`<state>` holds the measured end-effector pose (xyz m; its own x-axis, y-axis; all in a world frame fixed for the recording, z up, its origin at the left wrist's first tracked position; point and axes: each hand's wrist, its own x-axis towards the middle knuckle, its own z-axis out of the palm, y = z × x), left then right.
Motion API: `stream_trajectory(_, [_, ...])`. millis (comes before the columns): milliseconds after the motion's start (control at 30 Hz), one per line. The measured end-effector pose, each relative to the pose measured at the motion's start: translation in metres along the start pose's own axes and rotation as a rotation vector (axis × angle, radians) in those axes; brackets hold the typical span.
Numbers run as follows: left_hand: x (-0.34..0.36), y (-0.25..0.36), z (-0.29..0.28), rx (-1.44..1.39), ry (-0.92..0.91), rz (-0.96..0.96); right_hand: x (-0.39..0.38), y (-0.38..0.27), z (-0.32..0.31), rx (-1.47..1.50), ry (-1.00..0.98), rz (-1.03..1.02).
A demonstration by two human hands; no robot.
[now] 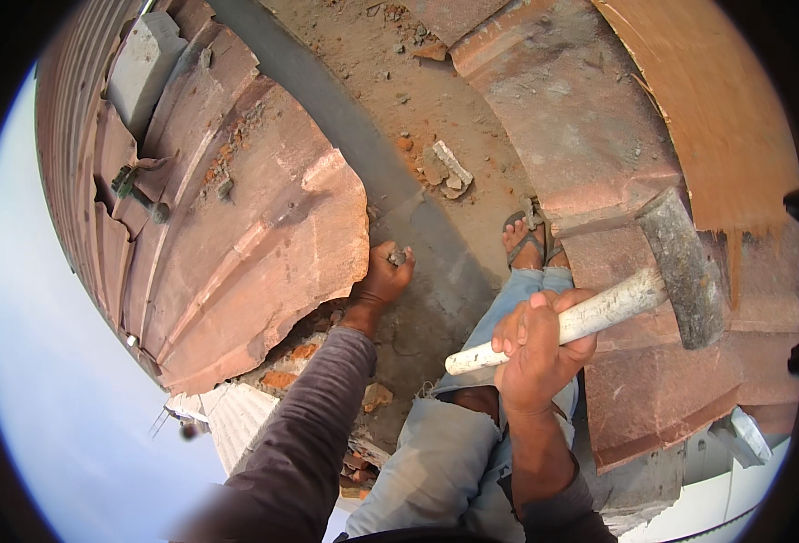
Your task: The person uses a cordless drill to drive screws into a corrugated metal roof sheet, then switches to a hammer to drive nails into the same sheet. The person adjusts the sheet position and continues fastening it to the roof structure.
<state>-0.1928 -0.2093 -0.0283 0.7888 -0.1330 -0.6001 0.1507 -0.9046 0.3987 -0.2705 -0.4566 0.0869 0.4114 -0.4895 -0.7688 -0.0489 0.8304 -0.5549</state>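
My right hand [541, 348] is wrapped round the pale, worn handle of a hammer [612, 309]. Its heavy grey head [683, 267] is raised at the right, above a rusty sheet. Over on the left, my left hand [383, 274] makes a fist at the torn edge of a large reddish corrugated metal sheet [263, 244]. From this fist pokes the grey blunt end of a chisel-like metal rod [397, 258]. Its lower part is hidden by the hand. The hammer and the rod are well apart.
A concrete block [144, 68] weighs on the left sheet beside a dark tool-like object [137, 192]. Broken rubble [447, 170] lies on the dusty floor. More rusty sheets [589, 118] and an orange-brown board [712, 100] stand right. My sandalled foot [523, 244] is between them.
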Motion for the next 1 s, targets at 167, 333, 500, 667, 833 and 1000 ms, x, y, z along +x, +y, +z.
stream_trajectory(167, [-0.003, 0.0, 0.008, -0.031, 0.032, 0.078, -0.021, 0.084, -0.019, -0.932, -0.434, 0.538])
stream_trajectory(333, [-0.006, 0.008, 0.009, 0.315, -0.085, -0.192, 0.001, 0.047, -0.035, -0.703, -0.379, 0.373])
stream_trajectory(500, [-0.003, -0.001, 0.009, 0.203, -0.008, -0.133, 0.046, -0.073, 0.014, 0.097, -0.041, -0.119])
stream_trajectory(667, [-0.001, -0.008, 0.008, 0.198, -0.009, -0.132, 0.015, 0.002, 0.032, -0.41, 0.057, 0.225])
stream_trajectory(833, [0.001, 0.004, 0.007, 0.329, -0.035, -0.1, 0.008, 0.062, -0.03, -0.841, -0.328, 0.656])
stream_trajectory(1000, [0.003, -0.004, 0.008, 0.241, -0.015, -0.119, 0.052, -0.042, -0.035, 0.062, 0.014, 0.105])
